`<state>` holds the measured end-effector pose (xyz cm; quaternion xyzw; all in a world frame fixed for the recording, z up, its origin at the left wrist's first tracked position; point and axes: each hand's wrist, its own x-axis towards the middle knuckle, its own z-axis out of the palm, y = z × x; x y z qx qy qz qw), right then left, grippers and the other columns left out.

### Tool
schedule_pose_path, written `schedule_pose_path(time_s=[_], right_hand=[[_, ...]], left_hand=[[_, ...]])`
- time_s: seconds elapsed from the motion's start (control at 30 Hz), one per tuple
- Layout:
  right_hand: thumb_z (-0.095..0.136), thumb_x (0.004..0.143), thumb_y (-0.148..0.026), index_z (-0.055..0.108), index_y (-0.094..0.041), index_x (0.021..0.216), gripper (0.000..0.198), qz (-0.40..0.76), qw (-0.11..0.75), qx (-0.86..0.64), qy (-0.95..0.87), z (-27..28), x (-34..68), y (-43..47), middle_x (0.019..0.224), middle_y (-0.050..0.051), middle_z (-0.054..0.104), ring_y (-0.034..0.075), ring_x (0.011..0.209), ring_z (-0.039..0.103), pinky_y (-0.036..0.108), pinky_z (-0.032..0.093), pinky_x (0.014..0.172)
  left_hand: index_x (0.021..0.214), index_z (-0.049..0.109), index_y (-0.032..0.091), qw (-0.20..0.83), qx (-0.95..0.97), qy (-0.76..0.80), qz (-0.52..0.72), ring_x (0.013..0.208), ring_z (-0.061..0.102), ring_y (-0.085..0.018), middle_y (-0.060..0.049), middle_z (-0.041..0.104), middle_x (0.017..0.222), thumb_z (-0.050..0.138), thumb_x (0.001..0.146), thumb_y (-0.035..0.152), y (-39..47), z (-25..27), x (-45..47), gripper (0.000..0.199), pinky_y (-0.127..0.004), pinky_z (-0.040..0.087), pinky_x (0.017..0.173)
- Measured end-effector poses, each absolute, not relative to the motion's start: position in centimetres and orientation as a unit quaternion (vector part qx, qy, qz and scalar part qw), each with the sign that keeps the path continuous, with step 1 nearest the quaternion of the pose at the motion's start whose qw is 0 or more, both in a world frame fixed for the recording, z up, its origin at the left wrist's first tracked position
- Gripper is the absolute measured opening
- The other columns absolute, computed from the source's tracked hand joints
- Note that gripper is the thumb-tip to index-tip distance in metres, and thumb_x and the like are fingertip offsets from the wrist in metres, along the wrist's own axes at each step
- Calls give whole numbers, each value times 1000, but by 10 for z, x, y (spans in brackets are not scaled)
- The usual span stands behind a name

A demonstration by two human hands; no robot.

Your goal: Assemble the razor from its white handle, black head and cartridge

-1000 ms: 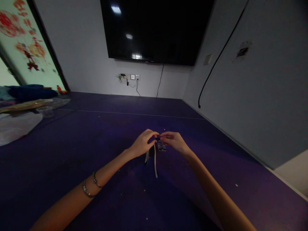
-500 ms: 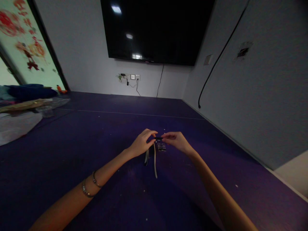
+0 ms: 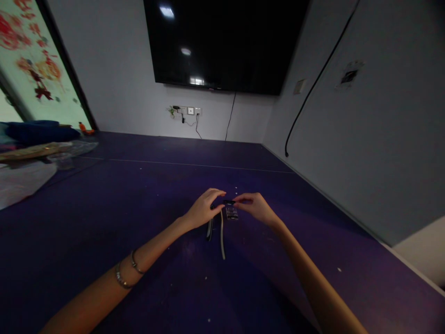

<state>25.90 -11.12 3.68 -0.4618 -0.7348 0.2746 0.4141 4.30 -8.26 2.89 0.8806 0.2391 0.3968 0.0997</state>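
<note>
Dark piece up between the hands, mid-width on the purple surface, well clear of its right edge along the wall. Right hand pinches the piece's right end. Left hand stands with thumb and fingertips parted by the left end; contact there, I cannot tell. Small board lies just nearer than the piece; pale strip and darker strip run toward the near edge. Work looks partway: piece picked up, not set down; board and piece seemingly unjoined. Strips' far ends hidden under left hand; board detail too small to read.
</note>
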Motion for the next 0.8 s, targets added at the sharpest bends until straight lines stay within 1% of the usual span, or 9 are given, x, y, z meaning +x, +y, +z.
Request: schedule_pose_path(time_s=[0.07,0.13,0.3,0.4,0.57,0.8], right_hand=[[62,72,-28,71,-16,83,19,258,407,-474,-737,31,266,-108,83,6,70,20,80,64,33,48,76],[61,73,-29,71,-16,83,20,244,394,-489,-739,23,274,-104,84,7,71,21,80,64,33,47,76],[60,73,-29,72,-16,84,20,216,364,-514,-746,1,285,-96,85,7,71,21,80,64,34,47,75],[58,75,-26,72,-16,85,20,203,353,-513,-756,-8,285,-94,86,8,70,21,81,63,32,46,76],[58,75,-22,72,-17,84,18,191,330,-510,-772,-15,283,-93,84,7,69,19,79,62,30,46,74],[59,74,-17,72,-19,84,17,185,314,-511,-779,-20,280,-91,83,6,68,18,79,61,29,45,74]], left_hand=[[112,51,20,87,889,249,374,113,47,-20,-8,56,114,57,79,21,-78,27,43,33,-41,39,96],[112,53,19,80,899,261,343,115,46,-22,-8,56,115,60,77,22,-71,25,44,36,-42,38,97],[110,56,18,90,929,268,238,102,54,-23,-9,61,108,65,72,24,-59,18,58,40,-40,43,88],[109,57,17,88,939,273,190,99,55,-25,-11,62,104,67,69,28,-54,14,70,43,-40,43,84],[105,58,19,84,947,266,160,97,56,-25,-8,63,98,66,69,31,-51,6,82,38,-38,42,83],[106,56,17,56,951,272,138,92,57,-25,-9,62,98,64,70,28,-55,2,85,39,-36,43,80]])
